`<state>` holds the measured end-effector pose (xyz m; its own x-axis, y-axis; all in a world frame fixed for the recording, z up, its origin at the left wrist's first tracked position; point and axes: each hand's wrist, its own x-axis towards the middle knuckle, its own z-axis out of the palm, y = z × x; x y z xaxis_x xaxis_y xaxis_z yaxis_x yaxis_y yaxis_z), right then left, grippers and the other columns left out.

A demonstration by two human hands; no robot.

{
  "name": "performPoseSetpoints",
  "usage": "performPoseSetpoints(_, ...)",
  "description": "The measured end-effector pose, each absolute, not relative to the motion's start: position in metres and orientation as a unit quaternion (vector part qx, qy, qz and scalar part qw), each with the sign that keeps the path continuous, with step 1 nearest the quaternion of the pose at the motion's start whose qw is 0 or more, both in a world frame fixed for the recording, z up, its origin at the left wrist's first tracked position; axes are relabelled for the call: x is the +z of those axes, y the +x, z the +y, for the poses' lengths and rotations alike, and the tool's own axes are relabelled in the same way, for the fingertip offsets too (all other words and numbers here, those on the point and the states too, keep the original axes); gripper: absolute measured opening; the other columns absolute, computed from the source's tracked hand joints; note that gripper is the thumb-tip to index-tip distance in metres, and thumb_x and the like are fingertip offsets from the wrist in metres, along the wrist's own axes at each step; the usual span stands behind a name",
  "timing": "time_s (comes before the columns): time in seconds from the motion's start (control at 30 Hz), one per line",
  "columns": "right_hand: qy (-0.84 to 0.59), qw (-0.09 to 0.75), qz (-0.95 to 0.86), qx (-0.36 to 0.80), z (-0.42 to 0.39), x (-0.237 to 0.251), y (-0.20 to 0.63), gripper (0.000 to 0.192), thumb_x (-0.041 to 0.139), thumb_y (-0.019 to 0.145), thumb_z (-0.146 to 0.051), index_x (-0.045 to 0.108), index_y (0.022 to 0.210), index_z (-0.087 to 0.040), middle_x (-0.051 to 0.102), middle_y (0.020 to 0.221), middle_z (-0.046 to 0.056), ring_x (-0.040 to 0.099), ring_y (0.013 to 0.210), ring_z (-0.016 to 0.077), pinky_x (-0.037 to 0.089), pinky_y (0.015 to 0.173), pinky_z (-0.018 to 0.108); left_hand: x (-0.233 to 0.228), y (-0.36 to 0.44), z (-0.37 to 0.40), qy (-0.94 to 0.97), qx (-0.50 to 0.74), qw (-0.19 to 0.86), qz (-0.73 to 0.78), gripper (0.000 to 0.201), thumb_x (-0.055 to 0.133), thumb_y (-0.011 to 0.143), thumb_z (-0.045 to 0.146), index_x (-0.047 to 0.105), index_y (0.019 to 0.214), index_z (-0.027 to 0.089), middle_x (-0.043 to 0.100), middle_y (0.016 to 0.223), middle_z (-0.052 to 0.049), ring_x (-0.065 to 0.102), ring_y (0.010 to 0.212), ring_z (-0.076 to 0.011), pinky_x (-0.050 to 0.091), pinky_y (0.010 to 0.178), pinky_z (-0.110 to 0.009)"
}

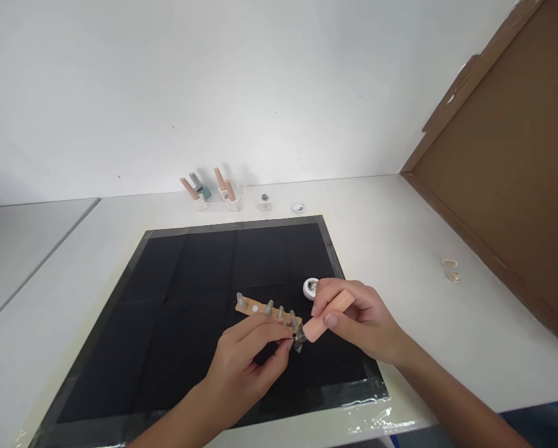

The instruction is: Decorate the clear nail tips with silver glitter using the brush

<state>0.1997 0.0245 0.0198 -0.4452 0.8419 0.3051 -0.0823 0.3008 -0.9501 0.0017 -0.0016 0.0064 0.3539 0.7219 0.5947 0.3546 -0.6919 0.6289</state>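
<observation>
My left hand (246, 351) pinches the small stand of a greyish false nail (299, 339) between thumb and fingertips, above the black mat (190, 298). In my right hand (367, 314) is a nail polish brush, gripped by its long peach cap (329, 316). The brush end meets or nearly meets the false nail; the bristles are too small to make out. Just behind my left fingers lies a tan strip (261, 309) with several false nails standing on it. A small round white container (309, 288) with dark bits inside sits beside my right fingertips.
Along the back wall stand several nail polish bottles (232, 200), an uncapped bottle (264, 202) and a small white dish (298, 208). On the right, two small round items (451, 274) lie on the white table (391, 236), near a tall cardboard panel (503, 162).
</observation>
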Motion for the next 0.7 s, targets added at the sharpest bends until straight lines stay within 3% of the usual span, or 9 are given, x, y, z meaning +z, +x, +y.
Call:
performPoseSetpoints(0.37,-0.439,0.501,-0.588,0.459,0.033,0.023,0.199,0.024,0.055,0.088,-0.028,0.058,0.066,-0.020,0.063,0.069,-0.001,0.055,0.061,0.0112,0.043,0.057,0.024,0.005,0.001,-0.002,0.796,0.462,0.190,0.342,0.017,0.060,0.074,0.001,0.066,0.082,0.015,0.072,0.071,-0.006,0.069,0.064,-0.0131,0.057,0.063,-0.020)
performPoseSetpoints(0.7,-0.566,0.392,-0.619,0.378,0.049,0.009,0.204,0.027,0.052,0.087,-0.029,0.057,0.063,-0.018,0.066,0.079,0.003,0.053,0.061,0.0131,0.040,0.054,0.025,0.006,0.002,-0.002,0.795,0.465,0.186,0.343,0.018,0.060,0.073,0.001,0.067,0.081,0.017,0.073,0.069,-0.004,0.070,0.063,-0.0142,0.058,0.061,-0.020)
